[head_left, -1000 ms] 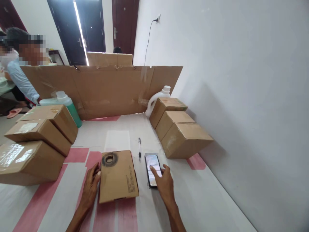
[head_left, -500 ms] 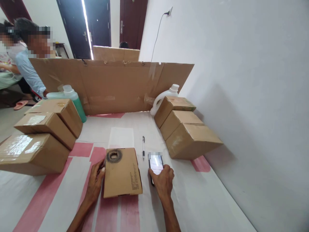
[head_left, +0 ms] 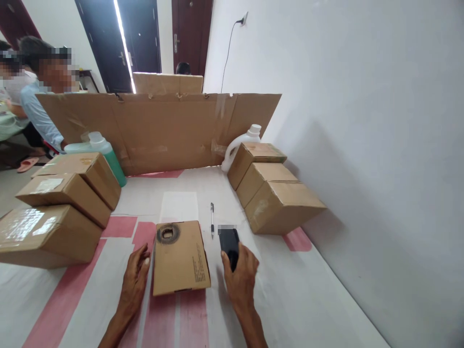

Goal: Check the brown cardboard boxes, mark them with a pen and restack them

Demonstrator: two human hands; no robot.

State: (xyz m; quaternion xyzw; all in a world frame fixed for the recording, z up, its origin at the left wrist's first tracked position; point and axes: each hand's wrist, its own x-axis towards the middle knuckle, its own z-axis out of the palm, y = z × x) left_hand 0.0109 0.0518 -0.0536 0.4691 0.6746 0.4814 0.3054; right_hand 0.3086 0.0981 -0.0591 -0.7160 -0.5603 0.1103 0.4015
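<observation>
My right hand (head_left: 242,275) grips a smartphone (head_left: 229,244) by its sides, thumb on the left and fingers on the right. The phone's face looks dark. My left hand (head_left: 134,278) rests on the table beside a small flat cardboard box (head_left: 181,261), a narrow gap between them. Its fingers are loosely bent, with nothing in them. That box has a hole ringed by a dark scorch-like mark near its far left corner and small print at the right. Between box and phone, a little farther off, lies a pen (head_left: 212,220).
Stacked cardboard boxes stand left (head_left: 47,237) and right (head_left: 279,208). Behind them are a bottle of green liquid (head_left: 112,159) and a white jug (head_left: 235,147). A cardboard panel (head_left: 166,130) closes the back. A white wall (head_left: 362,145) runs along the right. People sit at far left.
The phone's lit screen has gone dark, with my right hand still on it. My left hand has drawn back slightly from the box's left edge. The view has shifted a little.
</observation>
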